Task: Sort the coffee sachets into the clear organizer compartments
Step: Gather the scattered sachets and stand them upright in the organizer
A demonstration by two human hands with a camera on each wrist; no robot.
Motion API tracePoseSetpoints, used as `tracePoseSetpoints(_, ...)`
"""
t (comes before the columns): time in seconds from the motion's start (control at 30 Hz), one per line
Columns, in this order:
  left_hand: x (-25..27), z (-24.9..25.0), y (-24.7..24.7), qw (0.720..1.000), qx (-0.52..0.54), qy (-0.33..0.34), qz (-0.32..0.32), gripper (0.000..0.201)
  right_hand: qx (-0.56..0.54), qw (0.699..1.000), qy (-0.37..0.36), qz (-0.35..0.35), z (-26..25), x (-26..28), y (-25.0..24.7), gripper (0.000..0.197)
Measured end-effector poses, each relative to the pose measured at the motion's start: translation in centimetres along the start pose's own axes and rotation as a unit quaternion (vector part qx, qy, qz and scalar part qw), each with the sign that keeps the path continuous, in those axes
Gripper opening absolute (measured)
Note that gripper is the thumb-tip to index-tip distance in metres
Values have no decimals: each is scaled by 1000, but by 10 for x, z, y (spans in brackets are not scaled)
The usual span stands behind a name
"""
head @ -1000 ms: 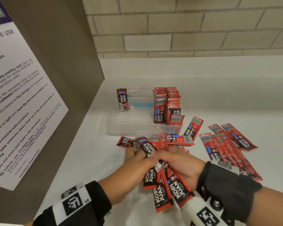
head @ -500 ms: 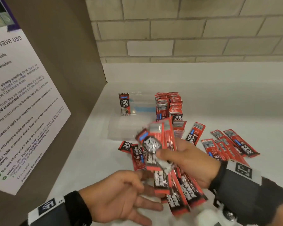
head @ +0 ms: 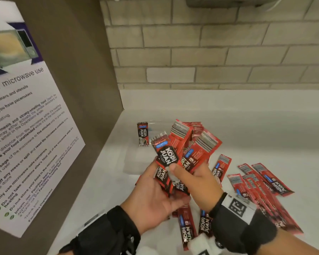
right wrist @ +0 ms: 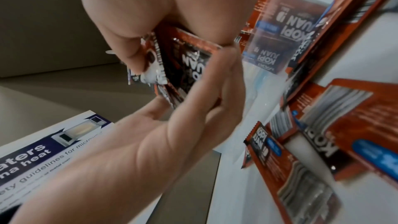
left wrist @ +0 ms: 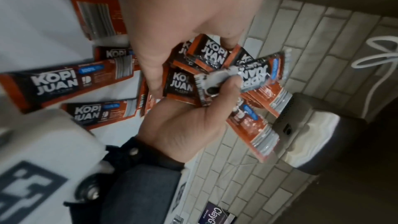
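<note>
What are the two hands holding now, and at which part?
The right hand pinches a fanned bunch of coffee sachets at their lower ends, thumb on the front one. The left hand holds more sachets from below.

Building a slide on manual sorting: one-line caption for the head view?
Both hands, right hand and left hand, fan a bunch of coffee sachets above the clear organizer.

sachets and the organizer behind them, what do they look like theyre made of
Sachets: glossy printed foil or plastic film, probably; glare on the creased faces, crimped ribbed ends.
Organizer: clear hard plastic, seemingly; the white counter shows through its walls.
</note>
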State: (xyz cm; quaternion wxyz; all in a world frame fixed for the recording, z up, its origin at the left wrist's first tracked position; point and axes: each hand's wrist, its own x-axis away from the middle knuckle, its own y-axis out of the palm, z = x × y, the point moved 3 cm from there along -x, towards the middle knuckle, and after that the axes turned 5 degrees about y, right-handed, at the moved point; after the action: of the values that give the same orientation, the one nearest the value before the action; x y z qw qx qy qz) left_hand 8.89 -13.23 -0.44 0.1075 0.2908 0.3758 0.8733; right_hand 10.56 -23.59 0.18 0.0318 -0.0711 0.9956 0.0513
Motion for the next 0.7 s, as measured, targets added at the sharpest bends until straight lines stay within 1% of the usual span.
tracePoseSetpoints(0.07, -3, 3, 1, 999, -5, 34, 6, 48, -4, 1000, 16, -10, 6, -1, 1, 23)
tracePoseSetpoints(0.13, -6, 4, 0, 997, -20, 70, 20, 41, 9, 1000, 21, -19, 9, -3, 2, 28)
tracePoseSetpoints(0.2, -8, 3, -1, 995, -34, 92, 32, 34, 35, 998, 18, -43, 9, -4, 5, 33)
tracePoseSetpoints(0.27, -9, 0, -1, 994, -38, 97, 36, 33, 57, 996, 22, -62, 9, -5, 8, 38)
tracePoseSetpoints(0.3, -9, 0, -1, 995, -28, 95, 34, 36, 66, 996, 26, -62, 9, -6, 8, 38)
tracePoseSetpoints(0.4, -7, 3, 0, 997, 14, 82, 3, 59, 71, 996, 26, -45, 11, -11, 5, 31)
tracePoseSetpoints(0.43, -7, 5, 1, 997, 17, 79, -7, 62, 71, 996, 29, -48, 11, -13, 4, 29)
tracePoseSetpoints(0.5, -6, 6, 3, 997, 5, 76, -17, 59, 77, 993, 41, -85, 10, -15, 5, 29)
tracePoseSetpoints(0.6, -6, 7, 6, 997, 10, 77, -9, 51, 102, 984, 51, -134, 6, -13, 10, 34)
tracePoseSetpoints(0.67, -7, 7, 6, 996, 18, 91, -2, 50, 125, 984, 24, -126, 2, -13, 13, 48)
tracePoseSetpoints(0.7, -6, 8, 7, 995, 27, 97, -5, 52, 150, 982, 7, -114, 1, -13, 13, 49)
